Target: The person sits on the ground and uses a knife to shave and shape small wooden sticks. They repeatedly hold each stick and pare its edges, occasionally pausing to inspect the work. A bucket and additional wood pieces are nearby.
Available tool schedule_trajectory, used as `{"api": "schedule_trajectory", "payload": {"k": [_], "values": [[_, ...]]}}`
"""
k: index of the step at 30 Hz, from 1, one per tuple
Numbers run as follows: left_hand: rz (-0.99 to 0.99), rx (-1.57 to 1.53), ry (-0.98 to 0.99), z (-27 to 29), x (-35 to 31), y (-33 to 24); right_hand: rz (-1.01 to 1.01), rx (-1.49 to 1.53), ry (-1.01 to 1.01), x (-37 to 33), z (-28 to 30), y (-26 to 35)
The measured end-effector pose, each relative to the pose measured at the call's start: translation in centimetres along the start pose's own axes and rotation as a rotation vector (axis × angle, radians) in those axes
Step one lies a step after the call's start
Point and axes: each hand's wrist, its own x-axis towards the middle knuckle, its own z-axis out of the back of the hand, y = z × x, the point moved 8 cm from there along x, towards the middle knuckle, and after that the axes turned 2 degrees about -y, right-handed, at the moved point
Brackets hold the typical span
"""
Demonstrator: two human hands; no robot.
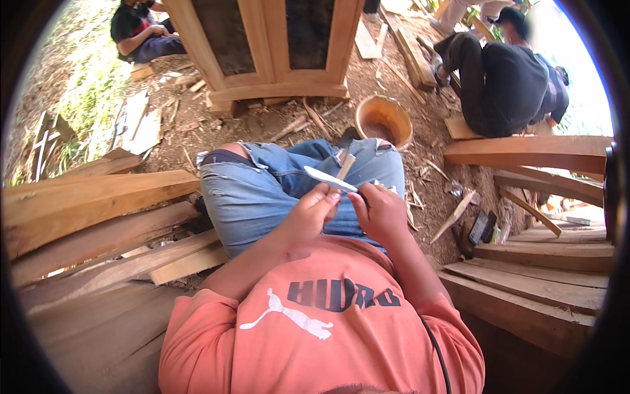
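Note:
My left hand [314,211] is closed around a thin pale wooden stick [346,166], whose free end points up and away from me. In my closed right hand [383,211] is a knife [323,176], its handle hidden by the fingers. The bright blade slants up to the left and crosses the stick just beyond my left fingertips. Both hands are close together over my lap, above my blue jeans [233,210]. Pale wood bits lie on the jeans near the right hand.
An orange bucket [401,118] stands beyond my knees, near a wooden panelled frame [262,85]. Stacked timber flanks me at left [98,203] and right [525,289]. One person [505,79] crouches at far right; another person [141,33] sits at far left. Wood scraps litter the ground.

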Motion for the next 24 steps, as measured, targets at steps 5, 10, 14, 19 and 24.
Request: {"api": "schedule_trajectory", "payload": {"k": [5, 10, 14, 19, 24], "values": [[0.065, 0.062, -0.047, 2.0, 1.8, 1.8, -0.022, 0.013, 0.088, 1.8, -2.7, -1.1], [0.025, 0.220, -0.133, 3.9, 3.1, 1.9, 0.002, 0.005, 0.114, 3.6, -4.5, -1.5], [-0.058, 0.410, -0.155, 4.8, 3.9, 0.7, -0.003, -0.020, 0.093, 5.0, -5.3, -2.5], [0.123, 0.379, -0.059, 4.3, 3.5, 0.5, -0.525, -0.184, -0.110, 9.1, -0.7, -14.2], [0.073, 0.253, -0.071, 5.3, 4.6, 1.0, -0.122, -0.089, -0.032, 8.6, -1.3, -7.6]]}}
